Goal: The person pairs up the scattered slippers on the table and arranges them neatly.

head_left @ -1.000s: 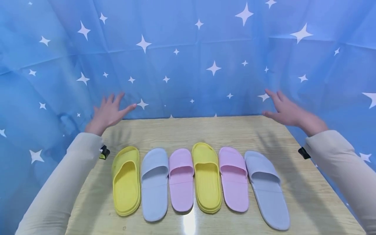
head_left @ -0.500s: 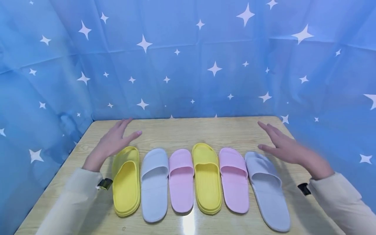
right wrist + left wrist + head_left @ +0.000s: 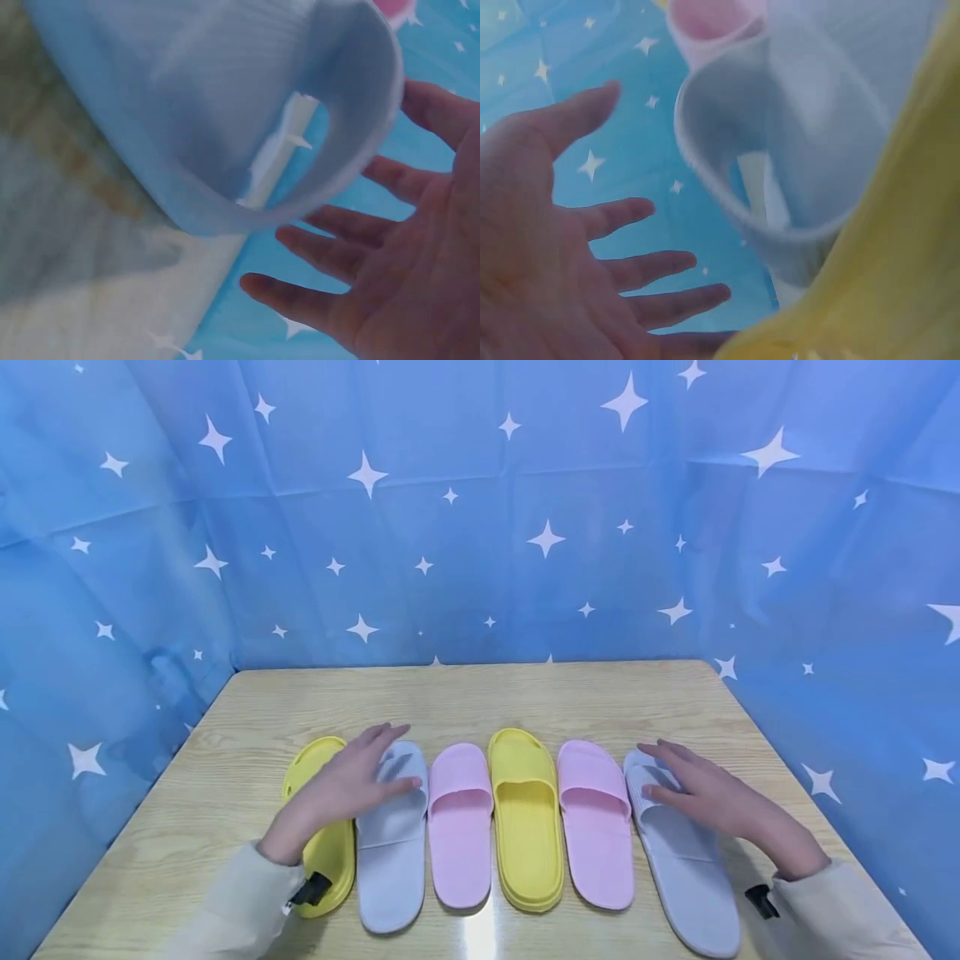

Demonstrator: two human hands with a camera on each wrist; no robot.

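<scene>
Presently, left hand [image 3: 348, 783]: spread wide, gripping nothing; over left yellow slipper [image 3: 337, 847] and the far half of left grey slipper [image 3: 390, 877]; cannot tell whether touching either.
Right hand [image 3: 701, 792]: likewise wide and without a hold; over the strap end of right grey slipper [image 3: 693, 877], contact unclear; apparently spread broad enough to span a slipper's width.
Middle of the row: left pink slipper [image 3: 462, 852], right yellow slipper [image 3: 529, 839] and right pink slipper [image 3: 597, 852], between the hands and covered by neither.
Strap ends: all far, heels near; presumably laid so for foot holes toward the near side.
Colour order: yellow, grey, pink, yellow, pink, grey from the left; mates apart, so seemingly lined up without pairing.
Right end: slanted, heel swung right, perhaps from looser placing.
Table [image 3: 480, 693]: beneath the whole row, across its near part.
Curtain [image 3: 450, 543]: blue, white-starred, beyond the far edge, probably as a backdrop.
</scene>
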